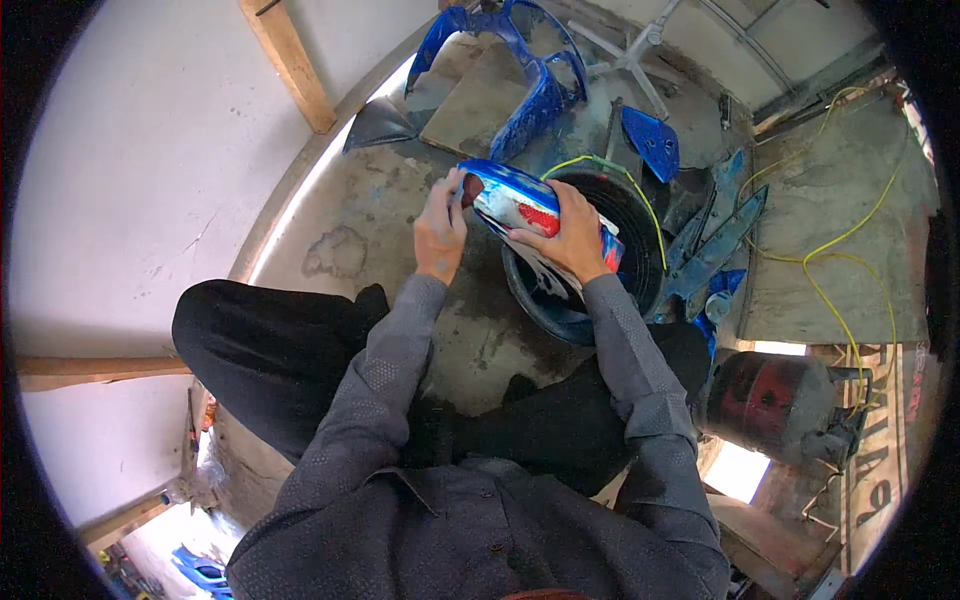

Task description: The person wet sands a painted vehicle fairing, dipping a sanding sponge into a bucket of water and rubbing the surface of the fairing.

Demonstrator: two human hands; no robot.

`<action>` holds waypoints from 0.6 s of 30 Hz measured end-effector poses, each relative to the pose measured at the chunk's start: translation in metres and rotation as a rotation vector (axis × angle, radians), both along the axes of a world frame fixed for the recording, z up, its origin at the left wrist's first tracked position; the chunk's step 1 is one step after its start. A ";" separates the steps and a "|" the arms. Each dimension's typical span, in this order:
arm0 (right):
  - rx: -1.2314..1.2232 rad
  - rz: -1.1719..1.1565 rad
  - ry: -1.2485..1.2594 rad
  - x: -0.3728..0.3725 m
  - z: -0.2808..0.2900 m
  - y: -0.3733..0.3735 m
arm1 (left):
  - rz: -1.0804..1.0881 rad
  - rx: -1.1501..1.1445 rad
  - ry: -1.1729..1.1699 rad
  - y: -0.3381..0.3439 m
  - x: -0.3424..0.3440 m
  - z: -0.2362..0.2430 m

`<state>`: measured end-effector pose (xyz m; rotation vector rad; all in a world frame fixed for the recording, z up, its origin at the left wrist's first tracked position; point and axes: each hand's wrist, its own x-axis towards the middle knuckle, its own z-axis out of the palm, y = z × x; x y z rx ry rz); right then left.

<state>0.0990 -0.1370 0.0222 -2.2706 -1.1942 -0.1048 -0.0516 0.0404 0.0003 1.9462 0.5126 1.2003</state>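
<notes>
A curved plastic body panel (520, 205), glossy blue with white and red areas, is held above the rim of a black tub (545, 315). My right hand (575, 238) grips the panel from above, fingers over its upper side and thumb along the near side. At the panel's left end my left hand (441, 230) is closed, its fingers partly hidden. Between its thumb and the panel shows a small reddish-brown piece (473, 189) that looks like sandpaper. Pale grey residue coats both hands.
A large blue plastic frame piece (540, 105) lies beyond the tub, near a blue panel (652, 143). Long bluish pieces (715, 235) lean right of the tub. A yellow hose (830, 290) runs at the right, above a dirty red-black tank (765, 395). A white wall (150, 180) stands left.
</notes>
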 end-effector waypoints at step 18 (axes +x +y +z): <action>-0.011 -0.006 -0.015 0.001 0.001 -0.004 | 0.174 -0.319 -0.022 0.031 -0.003 0.025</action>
